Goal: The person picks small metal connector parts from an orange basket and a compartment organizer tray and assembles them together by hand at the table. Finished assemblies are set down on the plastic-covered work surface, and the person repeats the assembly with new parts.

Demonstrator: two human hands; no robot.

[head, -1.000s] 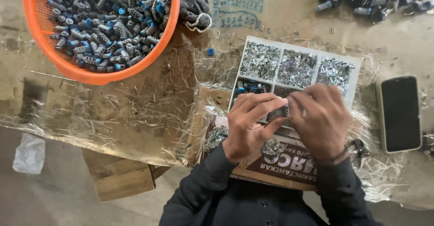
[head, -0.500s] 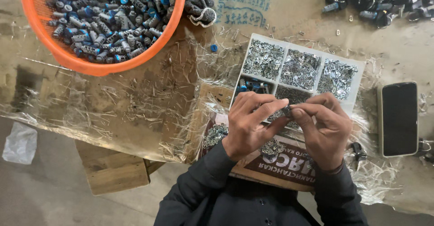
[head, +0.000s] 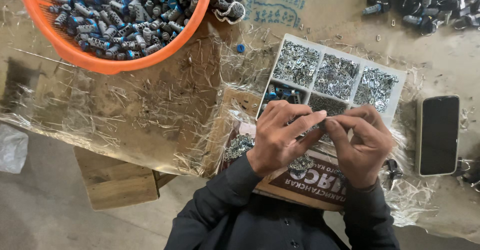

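My left hand (head: 281, 136) and my right hand (head: 361, 141) meet fingertip to fingertip over a brown cardboard box (head: 305, 180), pinching a small metal part (head: 324, 120) that is mostly hidden between the fingers. Just beyond them lies a white compartment tray (head: 396, 75) holding several heaps of small shiny metal clips and a few blue-and-grey pieces. A pile of small metal parts (head: 239, 145) rests on the box by my left wrist.
An orange basket (head: 100, 62) full of grey and blue cylindrical parts stands at the far left. A black phone (head: 438, 135) lies at the right. Dark metal parts (head: 420, 2) are heaped far right. Crinkled clear plastic sheet (head: 125, 110) covers the table.
My hands have stayed together at the same spot, the fingers shifting slightly around the small part. The view has drifted a little.
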